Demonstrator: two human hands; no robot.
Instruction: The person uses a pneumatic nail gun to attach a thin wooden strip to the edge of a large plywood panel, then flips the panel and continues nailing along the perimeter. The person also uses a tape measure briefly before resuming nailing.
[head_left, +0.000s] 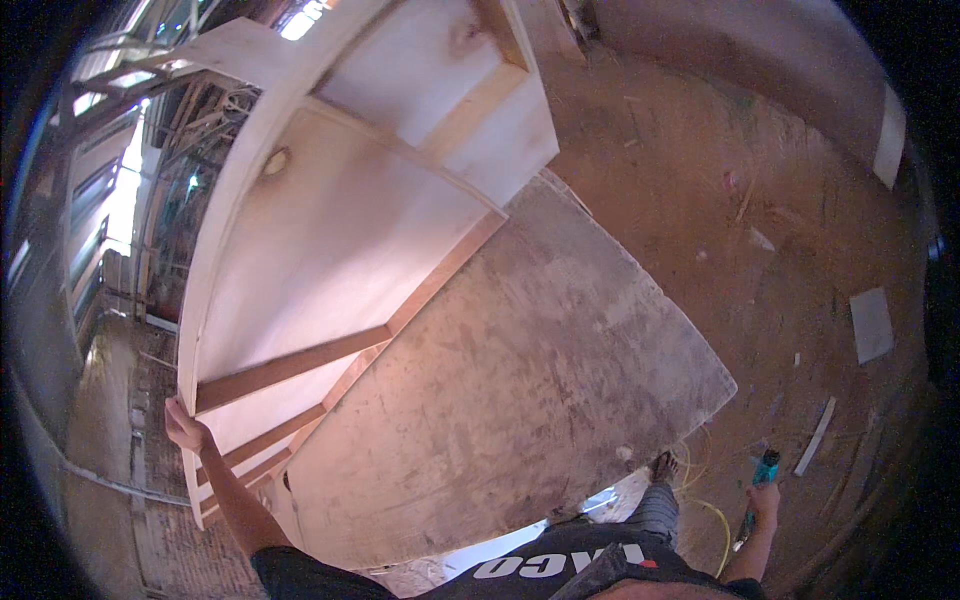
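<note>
A large pale wooden panel (320,230) with brown battens across it stands tilted on edge at the left, over a worn board. My left hand (187,428) is closed around the panel's outer rim, beside the end of a brown batten (290,375). Out to the right, low down, my right hand (765,498) is wrapped around a teal hand tool (767,468) with a black end. The tool's exact kind is too small to make out. It is held away from the panel.
The broad, stained board (520,370) lies in front of me, its corner pointing right. A yellow hose (722,530) curls by my foot. The brown floor (680,150) carries scraps, including a pale strip (815,437) and a square offcut (871,325). Metal framework (110,80) stands at the far left.
</note>
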